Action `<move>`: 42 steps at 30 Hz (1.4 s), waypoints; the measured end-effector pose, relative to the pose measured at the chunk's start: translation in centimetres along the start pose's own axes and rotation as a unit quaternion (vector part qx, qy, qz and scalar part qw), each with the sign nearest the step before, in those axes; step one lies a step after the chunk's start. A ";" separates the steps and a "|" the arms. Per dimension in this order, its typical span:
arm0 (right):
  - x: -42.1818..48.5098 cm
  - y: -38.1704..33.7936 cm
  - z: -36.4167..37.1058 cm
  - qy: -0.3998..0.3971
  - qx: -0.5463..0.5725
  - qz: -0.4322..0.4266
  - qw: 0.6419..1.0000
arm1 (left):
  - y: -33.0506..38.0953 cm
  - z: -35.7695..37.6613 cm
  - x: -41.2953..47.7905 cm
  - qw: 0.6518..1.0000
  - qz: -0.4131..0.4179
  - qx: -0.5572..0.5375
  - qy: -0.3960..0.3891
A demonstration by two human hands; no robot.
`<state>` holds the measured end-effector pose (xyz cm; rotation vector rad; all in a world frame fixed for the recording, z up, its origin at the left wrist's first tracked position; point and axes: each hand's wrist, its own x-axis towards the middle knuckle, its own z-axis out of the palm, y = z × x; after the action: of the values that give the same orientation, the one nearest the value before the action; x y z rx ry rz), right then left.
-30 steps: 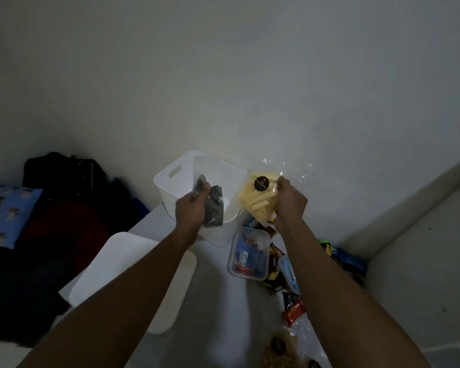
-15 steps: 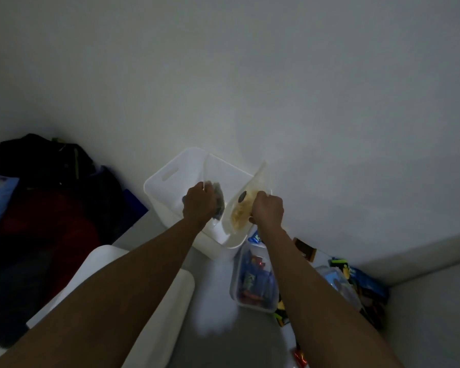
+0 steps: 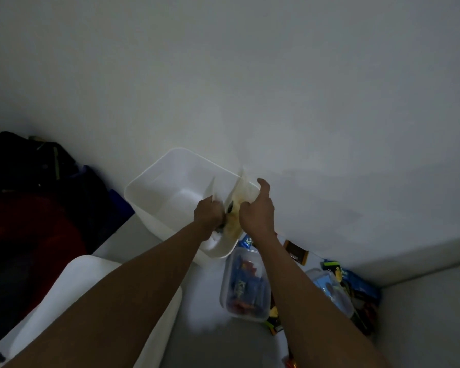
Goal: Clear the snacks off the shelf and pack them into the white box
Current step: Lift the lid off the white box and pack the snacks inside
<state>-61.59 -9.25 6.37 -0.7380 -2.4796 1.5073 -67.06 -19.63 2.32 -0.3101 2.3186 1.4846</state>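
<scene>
Clear plastic is pinched in the left hand [image 3: 209,215], which is closed on a dark snack packet [image 3: 229,208] at the near right corner of the white box [image 3: 154,187]; the right hand [image 3: 255,212] is set just beside it, fingers loosened and thumb lifted off a clear bag of pale yellow snacks [image 3: 238,199], so whether anything is gripped there cannot be told. Both packets are stood on edge inside the box, long axes pointing up and away toward the wall; they lie directly between the two hands, touching each. The bag looks thin, crinkly and floppy, likely to slump once released. Outward, more snacks are left on the shelf [image 3: 210,309]: a clear tub [image 3: 246,285] of wrapped bars by the right forearm, loose packets [image 3: 356,285] beyond it, well apart from the box. A white lid [image 3: 72,285] lies beneath the left forearm.
</scene>
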 end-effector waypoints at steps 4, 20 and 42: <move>0.6 0.5 -0.7 -0.018 -0.121 -0.017 0.992 | -1.0 1.6 0.4 0.998 0.030 0.007 -0.051; 1.2 3.9 0.0 -0.044 -0.273 -0.081 0.958 | -0.6 1.2 0.0 0.988 -0.026 -0.059 -0.139; -22.7 23.5 -16.1 0.061 -0.086 -0.057 0.993 | -11.3 10.2 -23.2 0.857 0.466 0.200 -0.096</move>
<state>-28.15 1.48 -3.34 -0.6790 -2.5331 1.1861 -39.84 -15.45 -1.08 1.1717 2.6276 1.1946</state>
